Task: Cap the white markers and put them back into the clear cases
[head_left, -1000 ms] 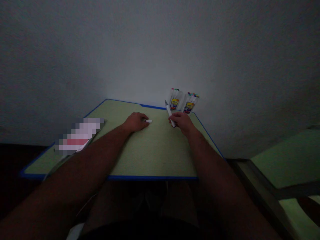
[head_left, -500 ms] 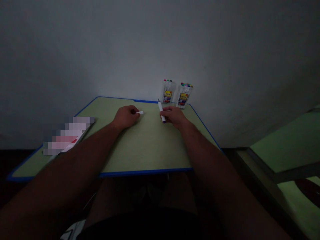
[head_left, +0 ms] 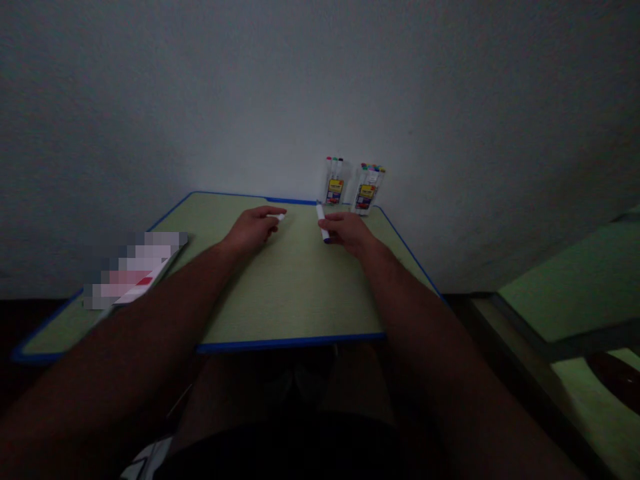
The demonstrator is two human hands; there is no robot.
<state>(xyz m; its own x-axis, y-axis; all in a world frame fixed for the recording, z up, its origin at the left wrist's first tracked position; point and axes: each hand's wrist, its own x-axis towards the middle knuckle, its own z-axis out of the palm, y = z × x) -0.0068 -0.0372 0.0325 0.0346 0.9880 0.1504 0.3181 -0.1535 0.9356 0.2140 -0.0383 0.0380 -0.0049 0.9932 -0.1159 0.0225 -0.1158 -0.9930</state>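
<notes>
Over the table [head_left: 295,293], my right hand [head_left: 347,230] is closed on a white marker [head_left: 323,223]. Its bare tip points away toward the wall and its dark purple-blue end faces me. To the left, my left hand [head_left: 253,227] pinches a small white marker cap [head_left: 281,217] between thumb and fingers. Marker and cap are apart, with a gap of bare table between them. Beyond my right hand stand two clear marker cases: one case [head_left: 335,190] with a few markers inside, and a fuller case [head_left: 367,193] with several coloured tops.
A flat book or folder [head_left: 143,273], partly blurred out, lies at the table's left side. The blue table edge [head_left: 293,344] runs close in front of my legs. A plain wall [head_left: 260,100] rises right behind the table. A greenish panel [head_left: 580,280] is at far right.
My left hand has turned slightly, lifting the cap a little and changing its angle. The right hand with the marker has hardly moved.
</notes>
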